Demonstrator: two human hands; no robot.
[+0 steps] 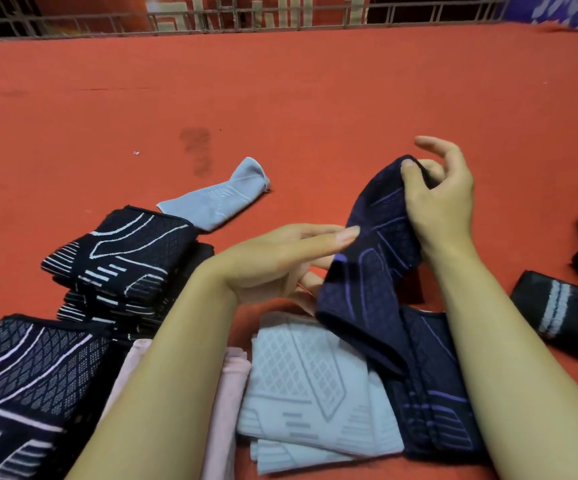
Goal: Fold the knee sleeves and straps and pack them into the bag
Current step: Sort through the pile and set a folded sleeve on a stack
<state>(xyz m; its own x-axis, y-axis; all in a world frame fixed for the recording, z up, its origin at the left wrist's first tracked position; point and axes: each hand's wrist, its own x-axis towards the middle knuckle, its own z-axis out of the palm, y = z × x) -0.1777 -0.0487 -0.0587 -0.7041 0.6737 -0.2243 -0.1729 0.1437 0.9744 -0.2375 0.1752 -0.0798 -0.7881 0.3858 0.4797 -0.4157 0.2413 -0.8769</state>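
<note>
Surface: I see a red mat (280, 98) under everything; no bag shows in this view.
Black stack (121, 258): folded sleeves piled to the left of my left hand, well apart from the work.
Grey sleeve (301, 386): folded flat, directly below both hands, between my forearms.
Navy sleeve (370, 271): lifted off the mat, its long axis running from the upper end at my right hand down and left to a loose lower end that hangs over the grey sleeve.
Right hand (443, 206): thumb and curled fingers pinch the sleeve's upper end; this hand carries it.
Left hand (280, 261): fingers straight, holding nothing; the fingertips touch the sleeve's mid-length from the left.
Key relation: the free lower end lies below and right of my left hand, so I judge that hand the nearer one to bring it up for the fold.
</note>
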